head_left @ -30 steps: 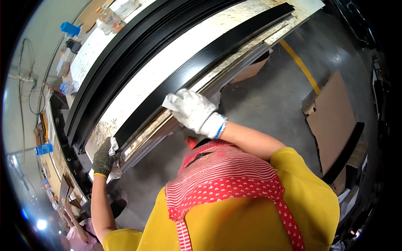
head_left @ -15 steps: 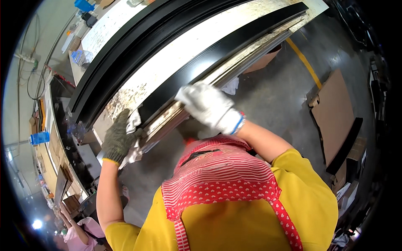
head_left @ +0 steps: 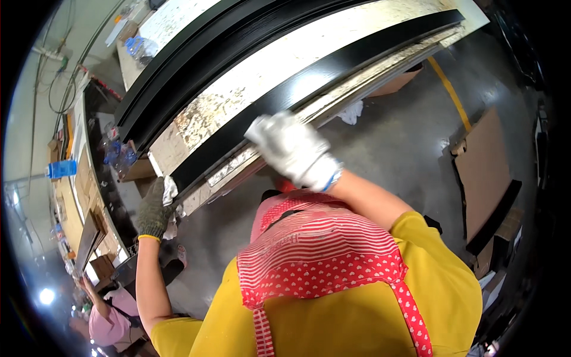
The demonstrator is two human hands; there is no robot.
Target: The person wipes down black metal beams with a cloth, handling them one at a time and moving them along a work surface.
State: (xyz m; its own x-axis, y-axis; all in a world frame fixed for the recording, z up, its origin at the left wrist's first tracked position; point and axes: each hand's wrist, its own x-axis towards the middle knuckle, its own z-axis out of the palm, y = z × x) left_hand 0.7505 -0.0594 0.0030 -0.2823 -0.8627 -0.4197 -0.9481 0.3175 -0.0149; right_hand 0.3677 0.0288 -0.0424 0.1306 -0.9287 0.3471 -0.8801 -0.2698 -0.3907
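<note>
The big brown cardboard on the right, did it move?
No, the brown cardboard hasn't: the yellow floor line still runs up to its upper left edge, as before. The camera's view shifted.

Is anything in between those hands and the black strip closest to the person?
A white cloth shows between the left hand and the left end of the black strip. Nothing visible stands between the right hand and the strip's edge, though blur hides whether they touch.
</note>
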